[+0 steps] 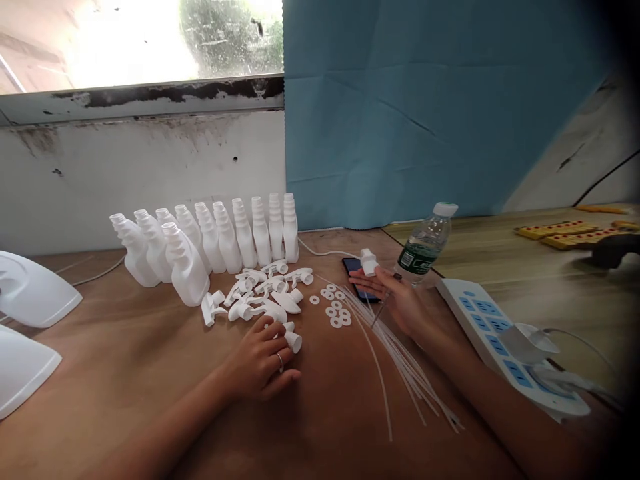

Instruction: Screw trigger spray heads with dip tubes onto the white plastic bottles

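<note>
My left hand (265,360) lies over a white trigger spray head (293,342) at the near edge of a pile. Its fingers curl down against the spray head and the thumb is apart. My right hand (400,300) pinches a white sprayer part (369,262) at its fingertips. A thin metal rod with a dark end (384,308) also sits in that hand, pointing down. Below it lies a bundle of thin white tubes (400,353). White ring washers (337,313) lie between the hands. More trigger spray heads (273,285) are heaped beyond my left hand.
Several white bottles (227,237) stand uncapped at the back left. Two white curved pieces (35,290) reach in from the left edge. A phone (354,265) lies behind my right hand, near a water bottle (425,243). A power strip (480,313) with plugs lies right.
</note>
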### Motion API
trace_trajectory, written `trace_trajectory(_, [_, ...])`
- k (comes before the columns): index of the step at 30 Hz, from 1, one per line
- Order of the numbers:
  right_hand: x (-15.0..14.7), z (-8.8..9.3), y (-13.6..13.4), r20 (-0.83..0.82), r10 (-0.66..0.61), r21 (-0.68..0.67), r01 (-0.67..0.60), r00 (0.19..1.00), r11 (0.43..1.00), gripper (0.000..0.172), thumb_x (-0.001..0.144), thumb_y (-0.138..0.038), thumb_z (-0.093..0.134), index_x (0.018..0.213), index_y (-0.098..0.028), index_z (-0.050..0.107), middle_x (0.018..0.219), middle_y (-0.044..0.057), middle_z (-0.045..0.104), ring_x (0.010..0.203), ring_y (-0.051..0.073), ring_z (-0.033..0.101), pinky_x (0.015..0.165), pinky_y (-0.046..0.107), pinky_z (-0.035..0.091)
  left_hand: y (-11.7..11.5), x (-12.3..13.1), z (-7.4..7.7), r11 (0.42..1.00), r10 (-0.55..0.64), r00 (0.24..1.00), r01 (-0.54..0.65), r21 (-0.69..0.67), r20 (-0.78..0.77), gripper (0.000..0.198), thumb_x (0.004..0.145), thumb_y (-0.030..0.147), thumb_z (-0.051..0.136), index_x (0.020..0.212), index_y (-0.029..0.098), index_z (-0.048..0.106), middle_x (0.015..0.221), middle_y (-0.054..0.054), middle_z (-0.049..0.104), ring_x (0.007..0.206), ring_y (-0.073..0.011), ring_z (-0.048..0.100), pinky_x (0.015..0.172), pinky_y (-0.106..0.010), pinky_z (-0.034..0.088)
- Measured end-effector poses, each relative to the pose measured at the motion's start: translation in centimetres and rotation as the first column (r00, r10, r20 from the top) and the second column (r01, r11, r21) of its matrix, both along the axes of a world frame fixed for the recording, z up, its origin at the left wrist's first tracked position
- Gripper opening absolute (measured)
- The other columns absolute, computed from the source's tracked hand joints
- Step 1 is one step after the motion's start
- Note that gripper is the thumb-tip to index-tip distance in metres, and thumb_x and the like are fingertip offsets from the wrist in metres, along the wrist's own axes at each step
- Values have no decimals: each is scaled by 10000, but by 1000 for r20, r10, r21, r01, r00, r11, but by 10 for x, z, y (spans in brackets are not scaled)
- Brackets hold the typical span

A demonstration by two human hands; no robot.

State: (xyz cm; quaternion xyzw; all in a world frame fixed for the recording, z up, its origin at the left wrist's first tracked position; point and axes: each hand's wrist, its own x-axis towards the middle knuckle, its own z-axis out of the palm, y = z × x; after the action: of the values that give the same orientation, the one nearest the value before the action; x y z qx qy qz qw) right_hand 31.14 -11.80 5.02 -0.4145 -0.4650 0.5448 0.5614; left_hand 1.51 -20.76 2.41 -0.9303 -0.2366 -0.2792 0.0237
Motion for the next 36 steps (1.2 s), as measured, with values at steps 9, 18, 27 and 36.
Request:
trace_trajectory(9, [0,6,-4,-212,68,47,-59,975,997,304,817,-457,672,892,-162,687,674,16,574,561,124,527,520,248,464,3,3,2,974,188,982,-187,128,-1,271,909,207,526,641,159,530,608,-31,524,648,-169,435,675,-343,322])
trace_trajectory(18, [-7,9,-35,-206,784,-230,-808,586,543,459,817,-574,639,866,-120,599,558,-76,329,393,23,180,352,176,54,-28,41,-8,354,212,846,401,-845,490,519,950,571,386,809,130,620,566,-26,553,462,-92,428,450,-216,290])
trace_trajectory(27, [-31,2,-51,23,891,-290,-850,454,440,494,789,-568,697,935,-114,566,580,-86,381,424,20,283,349,153,164,-16,49,-28,11,392,648,706,-708,653,654,819,723,494,938,85,580,711,-106,643,495,-147,602,396,-206,453])
trace_trajectory(36, [-31,2,-48,281,856,-219,-840,434,497,444,784,-512,718,949,-104,656,644,-43,472,524,55,372,434,172,264,-15,51,-22,-114,464,656,711,-694,596,477,832,569,617,891,101,549,730,-106,663,524,-174,657,423,-228,512])
